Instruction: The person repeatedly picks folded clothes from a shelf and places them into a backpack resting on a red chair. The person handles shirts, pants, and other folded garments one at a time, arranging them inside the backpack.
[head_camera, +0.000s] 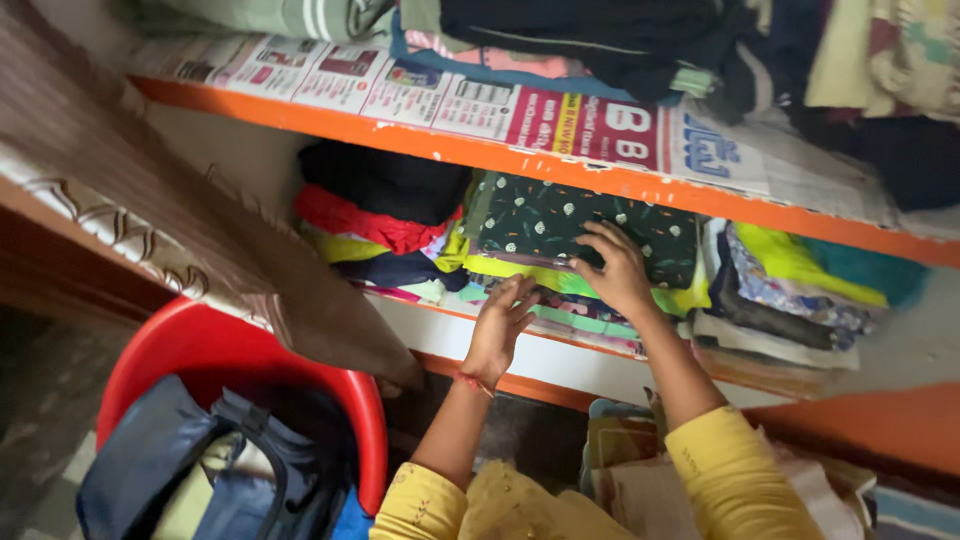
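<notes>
A stack of folded clothes (560, 300) fills the middle of an orange shelf (560, 165). On top lies a dark green garment with small pale prints (545, 225). My right hand (615, 270) presses flat on that garment's front edge, fingers spread. My left hand (500, 325) rests lower, against the striped and yellow layers under it, fingers bent into the pile. Both arms wear yellow sleeves.
More folded piles sit to the left (375, 215) and right (790, 280) on the same shelf. Newspaper (450, 95) lines the upper shelf under dark clothes. A red tub (215, 345) with a navy bag (190, 470) stands lower left beside a brown door (150, 200).
</notes>
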